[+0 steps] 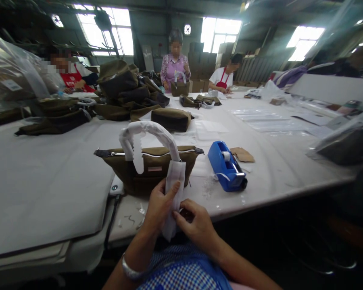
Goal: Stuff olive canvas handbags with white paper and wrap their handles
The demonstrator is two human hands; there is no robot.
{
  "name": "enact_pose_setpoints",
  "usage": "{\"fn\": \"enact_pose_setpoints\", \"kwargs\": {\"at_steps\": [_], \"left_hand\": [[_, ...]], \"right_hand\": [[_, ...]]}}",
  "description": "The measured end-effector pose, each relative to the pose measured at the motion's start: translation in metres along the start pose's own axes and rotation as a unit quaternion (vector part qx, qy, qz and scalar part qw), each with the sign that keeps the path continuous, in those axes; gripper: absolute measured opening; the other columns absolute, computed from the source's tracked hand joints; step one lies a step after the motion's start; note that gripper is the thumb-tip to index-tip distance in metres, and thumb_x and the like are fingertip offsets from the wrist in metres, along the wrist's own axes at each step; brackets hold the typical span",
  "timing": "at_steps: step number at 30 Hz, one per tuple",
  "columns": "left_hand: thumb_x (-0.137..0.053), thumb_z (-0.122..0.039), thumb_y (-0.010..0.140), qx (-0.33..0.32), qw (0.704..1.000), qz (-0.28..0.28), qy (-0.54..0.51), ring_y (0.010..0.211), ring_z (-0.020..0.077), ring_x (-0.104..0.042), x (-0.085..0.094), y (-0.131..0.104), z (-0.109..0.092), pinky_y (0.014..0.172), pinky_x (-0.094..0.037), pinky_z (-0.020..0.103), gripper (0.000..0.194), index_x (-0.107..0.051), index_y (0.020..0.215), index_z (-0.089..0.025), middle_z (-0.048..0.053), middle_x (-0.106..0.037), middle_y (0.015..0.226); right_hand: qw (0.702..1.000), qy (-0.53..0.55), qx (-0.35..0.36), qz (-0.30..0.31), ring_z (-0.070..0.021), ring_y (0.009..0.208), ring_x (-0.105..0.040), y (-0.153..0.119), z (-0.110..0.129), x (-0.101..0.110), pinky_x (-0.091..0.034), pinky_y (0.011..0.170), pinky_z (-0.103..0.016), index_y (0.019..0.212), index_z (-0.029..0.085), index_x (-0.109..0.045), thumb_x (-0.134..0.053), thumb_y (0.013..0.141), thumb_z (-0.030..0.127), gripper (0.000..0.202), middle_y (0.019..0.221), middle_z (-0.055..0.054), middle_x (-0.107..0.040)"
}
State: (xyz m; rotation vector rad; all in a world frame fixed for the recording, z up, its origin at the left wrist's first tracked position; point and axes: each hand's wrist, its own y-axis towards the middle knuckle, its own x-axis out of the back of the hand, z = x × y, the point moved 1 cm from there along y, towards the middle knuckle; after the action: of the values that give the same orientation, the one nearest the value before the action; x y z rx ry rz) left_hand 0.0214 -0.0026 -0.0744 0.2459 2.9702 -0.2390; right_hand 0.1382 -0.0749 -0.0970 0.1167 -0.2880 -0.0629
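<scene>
An olive-green handbag [115, 162] with a zip along its top stands upright on the table in front of me. White wrapping covers its raised handle [157, 128]. A strip of white wrapping [176, 174] hangs from the handle's right end, down past the bag's front. My left hand [160, 203] is closed around this strip, thumb on top. Lower down, my right hand [196, 219] pinches the strip's right edge between thumb and bent fingers. To the right of the bag sits a blue tape dispenser [220, 167] with a roll in it.
Brown paper pieces [242, 154] lie behind the dispenser. Stacked olive bags [121, 90] fill the table's back left, with another bag [172, 119] nearer. Clear plastic sheets [263, 120] lie at right. A person [176, 66] handles a bag across the table; two others sit nearby.
</scene>
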Motion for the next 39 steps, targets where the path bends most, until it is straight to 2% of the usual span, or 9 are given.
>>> {"fn": "enact_pose_setpoints", "kwargs": {"at_steps": [7, 12, 15, 18, 20, 23, 28, 34, 39], "left_hand": [[-0.077, -0.052, 0.080, 0.092, 0.994, 0.066, 0.007, 0.106, 0.0293, -0.069, 0.031, -0.034, 0.011, 0.088, -0.054, 0.035, 0.052, -0.071, 0.116, -0.016, 0.011, -0.075, 0.115], [-0.077, -0.054, 0.076, 0.083, 0.994, 0.031, 0.070, 0.108, 0.0335, -0.069, 0.032, -0.040, 0.021, 0.091, -0.053, 0.038, 0.055, -0.070, 0.112, -0.014, 0.012, -0.076, 0.112], [-0.073, -0.059, 0.078, 0.059, 0.992, 0.011, 0.113, 0.111, 0.0337, -0.067, 0.033, -0.037, 0.022, 0.095, -0.051, 0.039, 0.057, -0.070, 0.114, -0.015, 0.012, -0.076, 0.113], [-0.070, -0.062, 0.079, 0.041, 0.989, 0.006, 0.140, 0.112, 0.0332, -0.066, 0.035, -0.035, 0.022, 0.096, -0.050, 0.038, 0.058, -0.070, 0.114, -0.016, 0.010, -0.075, 0.113], [-0.070, -0.062, 0.079, 0.041, 0.989, 0.005, 0.141, 0.113, 0.0330, -0.066, 0.036, -0.034, 0.023, 0.095, -0.050, 0.037, 0.058, -0.071, 0.116, -0.017, 0.009, -0.075, 0.115], [-0.072, -0.061, 0.077, 0.044, 0.990, 0.005, 0.131, 0.112, 0.0337, -0.067, 0.035, -0.033, 0.026, 0.094, -0.052, 0.037, 0.058, -0.073, 0.114, -0.017, 0.009, -0.076, 0.114], [-0.076, -0.058, 0.075, 0.048, 0.993, -0.011, 0.106, 0.109, 0.0335, -0.068, 0.034, -0.034, 0.027, 0.097, -0.051, 0.039, 0.056, -0.072, 0.113, -0.016, 0.010, -0.077, 0.112], [-0.076, -0.055, 0.074, 0.041, 0.995, -0.050, 0.082, 0.110, 0.0322, -0.068, 0.034, -0.033, 0.028, 0.098, -0.051, 0.039, 0.059, -0.069, 0.118, -0.017, 0.011, -0.075, 0.117], [-0.074, -0.056, 0.076, 0.039, 0.993, -0.047, 0.101, 0.109, 0.0327, -0.069, 0.033, -0.031, 0.032, 0.097, -0.051, 0.040, 0.058, -0.068, 0.117, -0.016, 0.011, -0.075, 0.115]], "right_hand": [[0.995, 0.079, -0.057, 0.022, -0.0164, 0.071, -0.064, 0.000, -0.003, 0.002, -0.051, 0.063, -0.026, 0.098, 0.016, -0.077, -0.067, 0.090, 0.035, 0.023, 0.084, -0.004, -0.072], [0.994, -0.049, 0.035, 0.087, -0.0180, 0.079, -0.070, 0.004, 0.011, 0.025, -0.055, 0.074, -0.028, 0.105, 0.022, -0.078, -0.067, 0.091, 0.028, 0.019, 0.092, -0.004, -0.076], [0.977, -0.180, 0.097, -0.060, -0.0243, 0.105, -0.070, 0.015, 0.009, 0.076, -0.053, 0.099, -0.038, 0.115, 0.025, -0.075, -0.064, 0.094, 0.032, 0.025, 0.113, -0.007, -0.076], [0.884, -0.356, 0.102, -0.285, -0.0331, 0.135, -0.051, 0.031, -0.009, 0.141, -0.035, 0.118, -0.053, 0.115, 0.022, -0.076, -0.061, 0.094, 0.039, 0.031, 0.140, -0.013, -0.063], [0.853, -0.403, 0.049, -0.328, -0.0391, 0.144, -0.038, 0.043, -0.028, 0.175, -0.026, 0.120, -0.059, 0.104, 0.019, -0.079, -0.064, 0.090, 0.044, 0.032, 0.149, -0.015, -0.054], [0.898, -0.323, -0.046, -0.297, -0.0383, 0.141, -0.043, 0.057, -0.052, 0.202, -0.028, 0.120, -0.054, 0.085, 0.021, -0.082, -0.064, 0.086, 0.050, 0.034, 0.146, -0.014, -0.057], [0.943, -0.108, -0.079, -0.306, -0.0322, 0.127, -0.060, 0.058, -0.050, 0.196, -0.048, 0.103, -0.041, 0.084, 0.022, -0.082, -0.074, 0.076, 0.053, 0.033, 0.142, -0.011, -0.062], [0.927, 0.038, -0.025, -0.372, -0.0278, 0.125, -0.060, 0.025, -0.009, 0.181, -0.050, 0.099, -0.035, 0.083, 0.021, -0.080, -0.084, 0.071, 0.048, 0.030, 0.138, -0.009, -0.065], [0.916, 0.159, -0.143, -0.338, -0.0172, 0.082, -0.071, -0.005, -0.034, 0.167, -0.056, 0.067, -0.026, 0.089, 0.021, -0.079, -0.088, 0.067, 0.051, 0.038, 0.100, -0.008, -0.078]]}}
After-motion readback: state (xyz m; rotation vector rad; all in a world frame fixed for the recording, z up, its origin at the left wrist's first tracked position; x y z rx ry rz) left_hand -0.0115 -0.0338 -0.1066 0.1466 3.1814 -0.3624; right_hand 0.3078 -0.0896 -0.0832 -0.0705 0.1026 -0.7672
